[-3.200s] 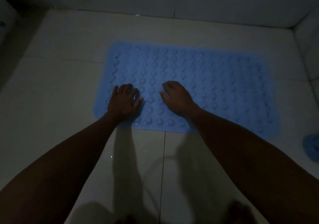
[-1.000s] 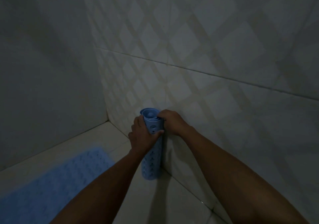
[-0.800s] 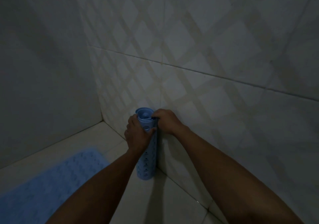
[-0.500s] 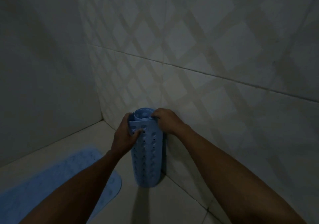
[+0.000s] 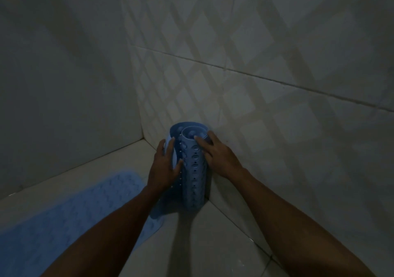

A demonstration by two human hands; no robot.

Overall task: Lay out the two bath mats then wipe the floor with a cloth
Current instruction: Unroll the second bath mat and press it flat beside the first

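A rolled blue bath mat (image 5: 194, 170) with holes and suction cups stands upright on the floor against the right wall. Its outer layer is peeling away to the left. My left hand (image 5: 164, 166) grips that loose outer edge, fingers curled over it. My right hand (image 5: 217, 155) rests on the roll's right side near the top, fingers on the inner coil. A second blue bath mat (image 5: 64, 208) lies flat on the floor at lower left. No cloth is in view.
The room is dim. White tiled floor (image 5: 191, 244) meets a plain wall at the left and a wall with a diamond pattern (image 5: 266, 74) at the right; the corner lies just behind the roll.
I turned from pressing the flat mat to the upright roll by the wall. In the last second my left hand pulled the outer layer leftward and the roll has loosened.
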